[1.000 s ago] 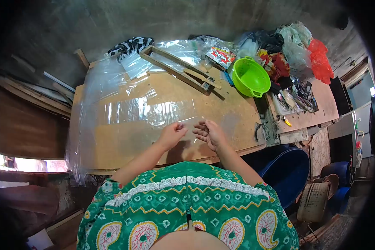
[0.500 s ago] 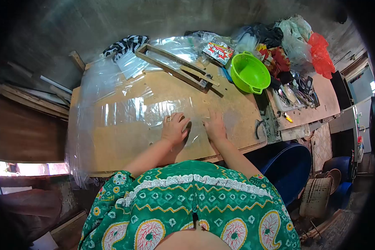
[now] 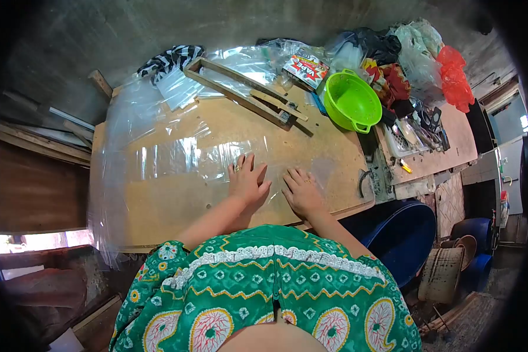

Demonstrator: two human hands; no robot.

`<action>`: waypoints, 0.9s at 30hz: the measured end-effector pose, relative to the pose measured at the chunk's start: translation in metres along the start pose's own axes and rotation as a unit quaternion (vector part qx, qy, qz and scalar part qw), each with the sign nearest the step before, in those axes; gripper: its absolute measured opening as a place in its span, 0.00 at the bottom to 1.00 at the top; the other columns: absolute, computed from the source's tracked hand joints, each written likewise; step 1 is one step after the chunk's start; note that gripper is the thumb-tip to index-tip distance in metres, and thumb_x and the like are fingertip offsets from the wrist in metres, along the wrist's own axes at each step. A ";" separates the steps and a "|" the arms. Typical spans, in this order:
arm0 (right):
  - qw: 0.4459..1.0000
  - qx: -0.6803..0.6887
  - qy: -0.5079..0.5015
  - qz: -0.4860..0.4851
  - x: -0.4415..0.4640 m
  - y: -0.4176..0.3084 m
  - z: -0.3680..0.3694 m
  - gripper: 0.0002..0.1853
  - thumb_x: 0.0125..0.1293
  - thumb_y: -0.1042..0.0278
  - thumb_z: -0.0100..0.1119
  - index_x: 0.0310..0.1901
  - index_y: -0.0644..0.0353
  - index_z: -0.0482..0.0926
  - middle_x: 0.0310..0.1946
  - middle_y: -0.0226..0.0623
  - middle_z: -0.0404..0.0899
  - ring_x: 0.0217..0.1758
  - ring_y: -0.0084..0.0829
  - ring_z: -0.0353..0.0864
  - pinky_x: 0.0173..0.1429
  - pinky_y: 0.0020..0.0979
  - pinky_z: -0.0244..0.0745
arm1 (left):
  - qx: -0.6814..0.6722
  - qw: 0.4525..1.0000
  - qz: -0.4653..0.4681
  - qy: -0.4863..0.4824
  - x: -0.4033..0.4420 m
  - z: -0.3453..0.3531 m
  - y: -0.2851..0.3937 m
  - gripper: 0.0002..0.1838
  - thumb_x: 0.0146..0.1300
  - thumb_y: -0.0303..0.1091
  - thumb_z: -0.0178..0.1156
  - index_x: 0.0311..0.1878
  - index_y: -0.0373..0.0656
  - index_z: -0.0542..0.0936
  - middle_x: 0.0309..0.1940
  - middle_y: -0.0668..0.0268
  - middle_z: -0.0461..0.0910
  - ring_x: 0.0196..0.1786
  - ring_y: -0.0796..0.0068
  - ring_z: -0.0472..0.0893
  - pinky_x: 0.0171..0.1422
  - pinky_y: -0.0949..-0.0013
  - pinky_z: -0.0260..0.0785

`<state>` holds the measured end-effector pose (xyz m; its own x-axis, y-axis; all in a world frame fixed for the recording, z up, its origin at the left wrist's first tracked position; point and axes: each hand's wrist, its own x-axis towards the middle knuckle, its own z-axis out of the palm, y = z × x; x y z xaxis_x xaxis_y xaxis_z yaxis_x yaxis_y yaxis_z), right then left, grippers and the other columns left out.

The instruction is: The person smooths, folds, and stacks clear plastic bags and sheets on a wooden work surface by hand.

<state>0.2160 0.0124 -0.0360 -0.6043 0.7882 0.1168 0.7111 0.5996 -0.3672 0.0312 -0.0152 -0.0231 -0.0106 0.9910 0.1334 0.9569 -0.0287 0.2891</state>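
Note:
A clear plastic sheet lies across the wooden board in front of me, with bright glare along its folds. My left hand rests on the sheet near its right end, fingers spread and holding nothing. Beside it, my right hand lies palm down on the board at the sheet's right edge, its fingers stretched out. A small gap separates the two hands. Further back lies a long narrow wooden frame, set at a slant.
A green plastic basin stands at the back right beside a VAPE box. Tools fill a white tray, with a yellow cutter near it. Plastic bags pile along the wall. A blue tub sits below the board's right side.
My right hand has slid toward me, its fingers now angled to the left. My left hand has shifted slightly, with its fingers more outstretched.

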 end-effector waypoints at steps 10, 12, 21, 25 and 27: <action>1.000 -0.013 0.019 0.012 -0.002 -0.005 -0.003 0.19 0.54 0.59 0.50 0.48 0.54 0.69 0.55 0.33 0.62 0.60 0.33 0.55 0.58 0.51 0.49 | 0.009 1.000 0.006 0.005 -0.002 0.000 0.000 0.25 0.44 0.49 0.57 0.49 0.57 0.71 0.57 0.54 0.57 0.60 0.52 0.53 0.57 0.45 0.44; 0.999 -0.017 0.024 0.012 -0.002 -0.004 0.000 0.19 0.54 0.59 0.50 0.47 0.54 0.70 0.55 0.33 0.62 0.60 0.33 0.56 0.58 0.51 0.49 | 0.014 1.000 0.005 0.002 -0.002 -0.001 0.000 0.25 0.45 0.50 0.56 0.50 0.58 0.71 0.57 0.54 0.57 0.60 0.52 0.53 0.58 0.45 0.44; 0.999 -0.015 0.029 0.014 -0.003 -0.005 0.004 0.18 0.53 0.59 0.50 0.46 0.54 0.70 0.55 0.33 0.61 0.60 0.33 0.55 0.58 0.52 0.48 | 0.034 0.999 -0.015 -0.036 -0.004 -0.001 0.000 0.26 0.47 0.53 0.53 0.53 0.60 0.68 0.60 0.57 0.53 0.64 0.56 0.47 0.61 0.46 0.39; 0.997 -0.022 0.080 -0.003 -0.005 -0.006 -0.003 0.18 0.51 0.61 0.54 0.44 0.57 0.71 0.50 0.38 0.67 0.56 0.37 0.62 0.57 0.47 0.54 | 0.036 0.999 -0.014 -0.034 -0.005 -0.001 0.000 0.27 0.47 0.53 0.53 0.53 0.61 0.68 0.60 0.57 0.52 0.64 0.56 0.48 0.61 0.46 0.39; 0.991 0.004 0.132 0.024 -0.012 0.012 -0.004 0.18 0.49 0.62 0.56 0.43 0.57 0.71 0.46 0.39 0.69 0.52 0.38 0.65 0.55 0.44 0.57 | 0.039 0.998 -0.020 -0.045 -0.005 -0.001 -0.001 0.27 0.47 0.53 0.53 0.53 0.61 0.67 0.61 0.58 0.52 0.64 0.57 0.47 0.61 0.46 0.39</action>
<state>0.2330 0.0106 -0.0383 -0.4546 0.8247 0.3364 0.7326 0.5610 -0.3853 0.0296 -0.0199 -0.0230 -0.0265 0.9990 0.0366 0.9759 0.0179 0.2176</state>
